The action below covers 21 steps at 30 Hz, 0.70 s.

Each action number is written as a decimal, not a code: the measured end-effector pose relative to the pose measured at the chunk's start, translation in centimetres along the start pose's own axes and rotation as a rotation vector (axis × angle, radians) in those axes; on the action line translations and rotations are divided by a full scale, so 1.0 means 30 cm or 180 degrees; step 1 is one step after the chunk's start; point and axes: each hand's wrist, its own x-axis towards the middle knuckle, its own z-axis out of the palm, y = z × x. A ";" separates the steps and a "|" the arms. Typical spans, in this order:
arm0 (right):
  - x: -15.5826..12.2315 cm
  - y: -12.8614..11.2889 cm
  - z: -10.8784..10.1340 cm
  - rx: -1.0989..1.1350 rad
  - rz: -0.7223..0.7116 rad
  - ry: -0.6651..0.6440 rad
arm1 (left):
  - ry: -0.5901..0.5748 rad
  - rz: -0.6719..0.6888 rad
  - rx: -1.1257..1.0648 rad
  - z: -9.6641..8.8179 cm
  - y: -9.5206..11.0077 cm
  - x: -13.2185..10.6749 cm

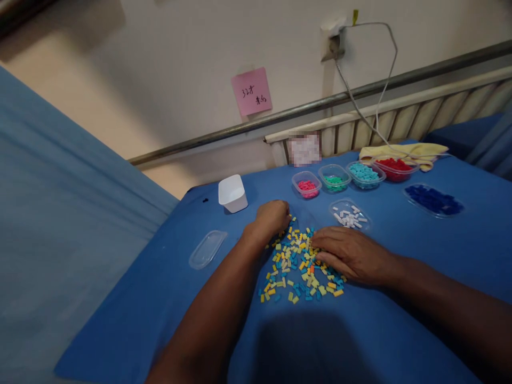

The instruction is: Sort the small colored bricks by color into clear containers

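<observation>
A loose pile of small building bricks (pixel 296 261), mostly yellow and teal with an orange one among them, is spread over the blue cloth. At the pile's far left edge is my left hand (pixel 273 217), its fingers curled in and partly hidden; whatever they may hold does not show. My right hand (pixel 352 253) lies palm down over the right side of the pile. Its fingers are stretched out, with the tips among the bricks and the thumb apart. Just beyond it, white bricks (pixel 351 217) lie in a clear shallow tray.
Clear tubs hold pink bricks (pixel 307 186), green bricks (pixel 335 182), light-blue bricks (pixel 364 173) and red bricks (pixel 395 165). Dark-blue bricks (pixel 434 200) fill a shallow tray. At left are a white container (pixel 233 194) and a clear lid (pixel 207 249). A cable (pixel 357 106) hangs to a yellow cloth (pixel 426 150).
</observation>
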 end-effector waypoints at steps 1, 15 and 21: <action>0.000 0.000 -0.002 0.0019 -0.0011 0.0015 | -0.0013 0.0015 -0.0050 0.002 -0.003 0.003; -0.017 0.018 0.013 0.0147 0.0035 0.0022 | 0.0052 0.0136 -0.1763 0.049 -0.204 -0.011; -0.023 0.014 0.014 0.0038 0.0052 0.0018 | -0.0145 0.0697 -0.0772 0.028 -0.162 -0.032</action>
